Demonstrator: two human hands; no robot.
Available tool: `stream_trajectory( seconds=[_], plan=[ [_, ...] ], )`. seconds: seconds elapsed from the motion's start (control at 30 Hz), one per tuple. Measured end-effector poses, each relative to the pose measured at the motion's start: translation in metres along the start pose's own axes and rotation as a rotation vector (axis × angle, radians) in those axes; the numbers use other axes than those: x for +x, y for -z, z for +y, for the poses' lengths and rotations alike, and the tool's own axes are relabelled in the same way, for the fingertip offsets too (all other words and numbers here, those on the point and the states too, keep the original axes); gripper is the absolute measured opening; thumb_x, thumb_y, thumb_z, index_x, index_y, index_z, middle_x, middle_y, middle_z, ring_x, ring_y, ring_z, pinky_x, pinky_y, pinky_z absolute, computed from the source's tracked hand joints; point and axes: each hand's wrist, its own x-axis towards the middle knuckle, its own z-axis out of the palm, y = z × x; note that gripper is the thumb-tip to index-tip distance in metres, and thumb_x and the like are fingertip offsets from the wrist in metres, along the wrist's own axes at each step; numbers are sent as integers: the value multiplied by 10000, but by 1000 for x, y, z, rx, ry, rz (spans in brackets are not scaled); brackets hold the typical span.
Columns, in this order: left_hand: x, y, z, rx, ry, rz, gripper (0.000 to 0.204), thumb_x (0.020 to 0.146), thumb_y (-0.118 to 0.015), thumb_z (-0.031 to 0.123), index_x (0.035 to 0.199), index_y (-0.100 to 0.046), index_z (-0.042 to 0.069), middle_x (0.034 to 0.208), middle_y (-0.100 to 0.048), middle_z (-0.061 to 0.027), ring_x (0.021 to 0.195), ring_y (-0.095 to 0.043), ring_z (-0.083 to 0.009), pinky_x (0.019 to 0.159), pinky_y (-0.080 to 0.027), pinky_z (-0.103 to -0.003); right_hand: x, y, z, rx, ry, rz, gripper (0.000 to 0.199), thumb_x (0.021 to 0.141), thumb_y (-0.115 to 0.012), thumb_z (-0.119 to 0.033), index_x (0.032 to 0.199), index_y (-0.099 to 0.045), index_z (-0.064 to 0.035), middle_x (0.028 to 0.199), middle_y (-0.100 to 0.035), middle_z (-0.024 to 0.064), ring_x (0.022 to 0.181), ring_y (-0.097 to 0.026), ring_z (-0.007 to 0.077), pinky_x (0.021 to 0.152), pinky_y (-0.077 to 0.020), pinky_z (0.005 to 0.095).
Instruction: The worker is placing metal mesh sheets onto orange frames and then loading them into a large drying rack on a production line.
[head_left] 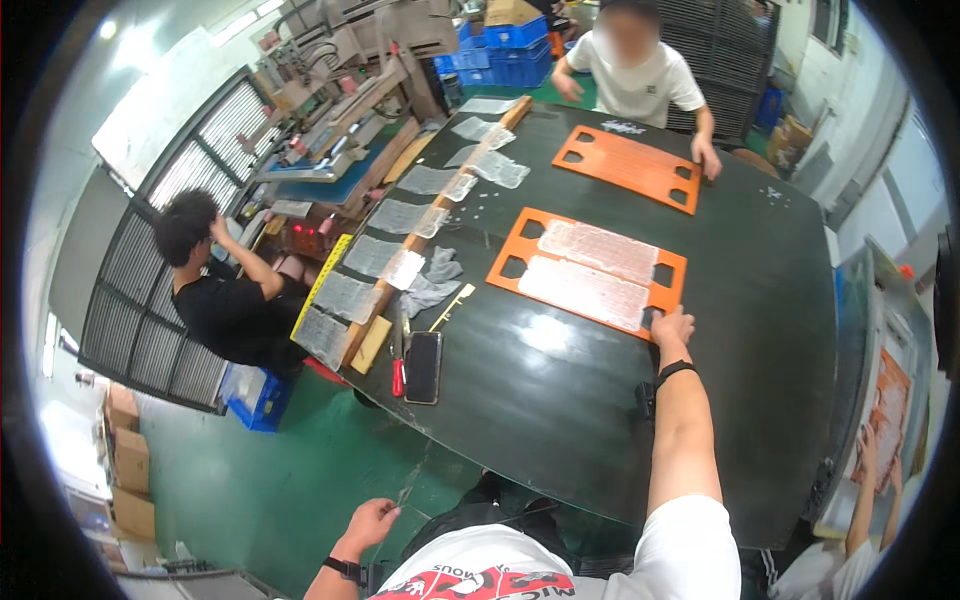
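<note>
An orange board (520, 268) with cut-out holes at its ends lies on the dark table, carrying two pale translucent sheets (592, 292) side by side. At its near right corner, my right hand (672, 327) grips the edge by a hole, arm stretched out. My left hand (375, 522) hangs low, off the table's near edge, with fingers pinched together. Something thin and small seems to show at those fingertips, too small to name. Across the table, a second orange board (628, 165) lies near a co-worker (645, 75), whose hand touches its right end.
Several translucent sheets (375, 255) lie along a wooden strip (440, 210) at the table's left side. Near them are a grey cloth (432, 283), a phone (423, 367), a red-handled tool (398, 375) and a yellow block (371, 345). Another person (230, 300) sits at the left.
</note>
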Motion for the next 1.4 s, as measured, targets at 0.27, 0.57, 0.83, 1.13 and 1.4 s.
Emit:
stream_trajectory(
  seconds=[0.27,0.57,0.83,1.13,1.4],
  plan=[
    [113,-11,89,199,-720,36,300,796,-631,234,972,-583,-4,1028,-572,-171,980,-529,-348,856,-436,-408,-22,-33,61,-37,322,244,348,811,-600,-161,1087,-476,11,1038,-475,201,993,-488,366,837,-426,448],
    [169,-73,210,495,-1098,-12,662,842,-549,412,1318,-366,-11,1392,-323,-211,1321,-248,-361,1034,-227,-540,-168,-25,202,-10,388,223,482,800,-607,-149,1212,-468,59,971,-474,192,939,-478,345,810,-411,427],
    [168,-100,169,563,-1088,-15,848,782,-558,544,1344,-318,-46,1414,-293,-211,1339,-221,-348,1027,-167,-565,-238,-25,144,38,424,106,597,743,-649,-187,1224,-412,75,1197,-441,267,1101,-408,435,965,-305,494],
    [153,-93,174,660,-925,-1,906,764,-571,554,1350,-277,-71,1435,-239,-233,1363,-159,-354,1018,-135,-585,-249,-53,149,-210,538,-25,790,815,-561,-389,1359,-252,92,1437,-218,261,1364,-157,364,1092,-119,512],
    [124,-169,240,395,-1373,-341,929,741,-568,596,1330,-318,-78,1426,-273,-230,1349,-197,-358,1083,-140,-502,-245,-52,160,-229,518,-49,777,833,-521,-377,1363,-226,108,1457,-142,268,1373,-95,380,1090,-79,532]
  ],
)
